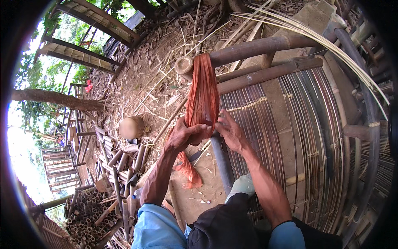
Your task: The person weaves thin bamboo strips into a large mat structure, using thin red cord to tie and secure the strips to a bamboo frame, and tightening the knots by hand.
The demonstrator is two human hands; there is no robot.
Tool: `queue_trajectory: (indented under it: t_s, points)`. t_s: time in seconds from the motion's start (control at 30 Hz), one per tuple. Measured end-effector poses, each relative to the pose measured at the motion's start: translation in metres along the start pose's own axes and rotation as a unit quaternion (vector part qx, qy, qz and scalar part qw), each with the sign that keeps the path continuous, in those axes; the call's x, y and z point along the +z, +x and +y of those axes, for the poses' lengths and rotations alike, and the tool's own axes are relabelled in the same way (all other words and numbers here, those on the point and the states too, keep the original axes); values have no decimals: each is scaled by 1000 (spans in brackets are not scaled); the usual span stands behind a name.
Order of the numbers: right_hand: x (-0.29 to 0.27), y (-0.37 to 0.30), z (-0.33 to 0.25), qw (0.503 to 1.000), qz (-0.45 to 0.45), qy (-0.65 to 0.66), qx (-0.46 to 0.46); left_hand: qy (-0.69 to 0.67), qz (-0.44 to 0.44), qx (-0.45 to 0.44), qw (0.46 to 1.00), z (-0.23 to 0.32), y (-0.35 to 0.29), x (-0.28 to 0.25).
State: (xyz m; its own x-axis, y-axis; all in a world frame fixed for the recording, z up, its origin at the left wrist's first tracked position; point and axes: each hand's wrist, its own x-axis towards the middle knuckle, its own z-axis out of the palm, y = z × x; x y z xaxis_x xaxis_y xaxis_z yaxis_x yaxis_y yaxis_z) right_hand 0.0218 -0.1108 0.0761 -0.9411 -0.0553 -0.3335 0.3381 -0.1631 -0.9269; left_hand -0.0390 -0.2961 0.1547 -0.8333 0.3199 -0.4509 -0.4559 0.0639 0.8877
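A bundle of rust-orange netting or loose strands (202,89) hangs over the end of a thick bamboo pole (248,49). My left hand (185,133) is closed around the lower left part of the bundle, with the thumb pointing right across it. At the lower right edge, my right hand (230,132) has its fingers bent and pinched against the strands. What lies between the fingertips is too small to make out. A loose orange end of the same kind of material (188,173) trails to the ground below my left hand.
To the right stands a bamboo frame with rows of thin slats (255,124). Long pale strips (331,39) arch over it. Cut bamboo tubes (89,213) are heaped at lower left, near a round stump-like block (131,127). A tree trunk (58,99) leans in from the left.
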Motion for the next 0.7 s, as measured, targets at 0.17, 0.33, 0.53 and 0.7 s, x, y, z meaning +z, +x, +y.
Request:
queue_trajectory:
  t_s: [0.17,0.33,0.53,0.7]
  points:
    - [3,2,0,998,-45,48,19,16,-18,-68,997,-5,5,-7]
    - [1,-11,-1,998,1,64,10,37,-15,-56,998,-8,8,-15]
    - [-7,-21,-6,993,46,106,13,-25,-5,-68,997,-12,10,-7]
    - [-4,-19,-14,974,30,218,45,44,-28,-17,998,-10,6,-1]
